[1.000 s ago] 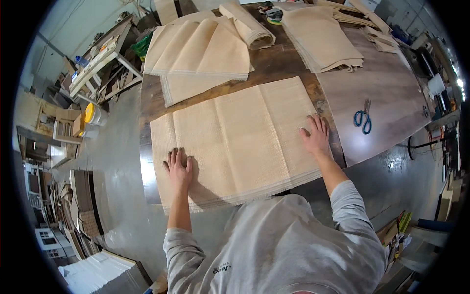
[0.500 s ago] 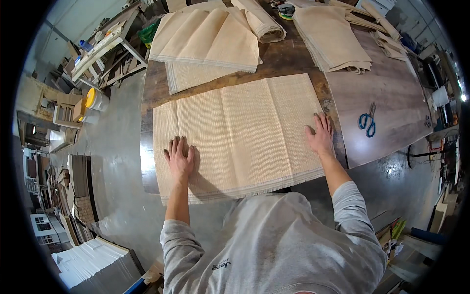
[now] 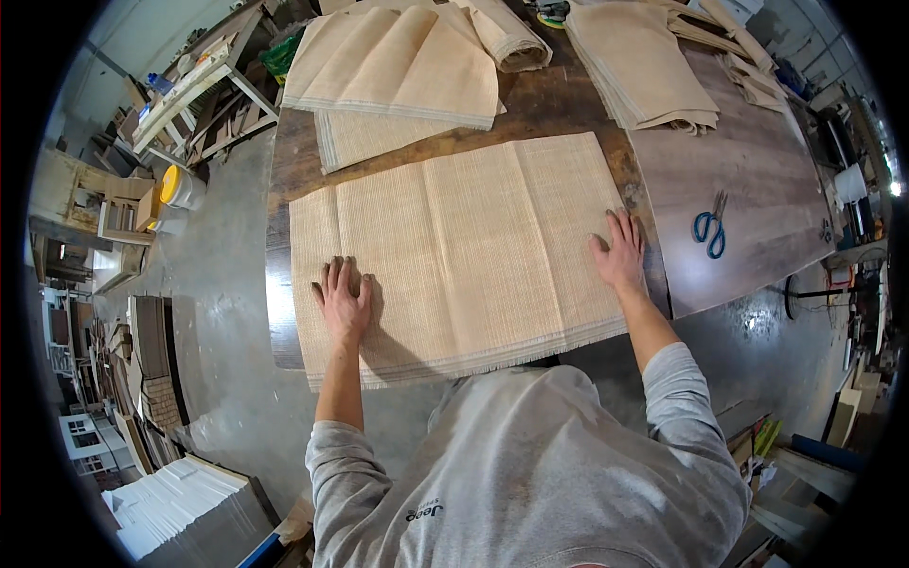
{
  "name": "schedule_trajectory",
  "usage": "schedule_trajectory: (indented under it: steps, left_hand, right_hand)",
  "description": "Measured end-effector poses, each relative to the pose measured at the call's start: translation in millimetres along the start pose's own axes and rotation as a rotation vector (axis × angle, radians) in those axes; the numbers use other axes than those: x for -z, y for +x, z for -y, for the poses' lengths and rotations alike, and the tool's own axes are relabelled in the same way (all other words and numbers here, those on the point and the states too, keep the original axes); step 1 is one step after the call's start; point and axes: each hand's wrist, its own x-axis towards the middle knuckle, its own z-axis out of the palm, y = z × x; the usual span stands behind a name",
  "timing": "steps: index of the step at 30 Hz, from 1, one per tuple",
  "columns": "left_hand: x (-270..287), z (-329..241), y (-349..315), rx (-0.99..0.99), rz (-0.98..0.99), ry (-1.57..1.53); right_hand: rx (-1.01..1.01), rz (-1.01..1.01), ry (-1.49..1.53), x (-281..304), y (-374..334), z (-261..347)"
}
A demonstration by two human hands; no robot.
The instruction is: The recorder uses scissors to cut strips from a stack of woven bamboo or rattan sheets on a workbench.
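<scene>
A wide piece of beige woven burlap-like cloth (image 3: 473, 256) lies flat in front of me, creased from side to side and frayed along its near edge, which hangs slightly past the table. My left hand (image 3: 342, 301) rests on its left part, fingers spread. On the right edge of the cloth lies my right hand (image 3: 620, 251), fingers stretched out and palm down. Neither hand grips anything. Blue-handled scissors (image 3: 710, 227) lie to the right of my right hand, blades pointing away.
More beige cloth (image 3: 393, 71) is layered at the far left of the wooden table (image 3: 597, 156), beside a rolled piece (image 3: 516, 43). A folded stack (image 3: 644, 71) lies far right. A yellow-lidded bucket (image 3: 182, 187) stands on the floor at left.
Both hands stay flat on the cloth in nearly the same places. The whole view has shifted slightly, with the table a little higher in the picture.
</scene>
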Motion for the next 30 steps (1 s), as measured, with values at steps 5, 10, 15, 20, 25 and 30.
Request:
schedule_trajectory:
  steps: [5, 10, 15, 20, 25, 30]
  left_hand:
    - [8, -5, -2, 0.044, 0.067, -0.016]
    - [-6, 2, 2, -0.002, 0.013, -0.011]
    - [14, 8, 6, -0.017, 0.007, -0.175]
    - [7, 110, 30, 0.358, -0.217, -0.215]
    - [11, 135, 53, 0.365, -0.059, -0.387]
    - [12, 155, 53, 0.558, -0.022, -0.732]
  right_hand:
    - [-0.009, 0.007, 0.018, 5, -1, 5]
    - [0.004, -0.05, 0.011, -2, 0, -5]
    - [-0.064, -0.179, 0.299, -15, 16, -29]
    - [-0.382, -0.116, 0.495, -8, 46, -44]
    - [-0.481, -0.04, 0.576, -12, 64, -67]
    - [-0.467, 0.015, 0.612, 4, 61, -48]
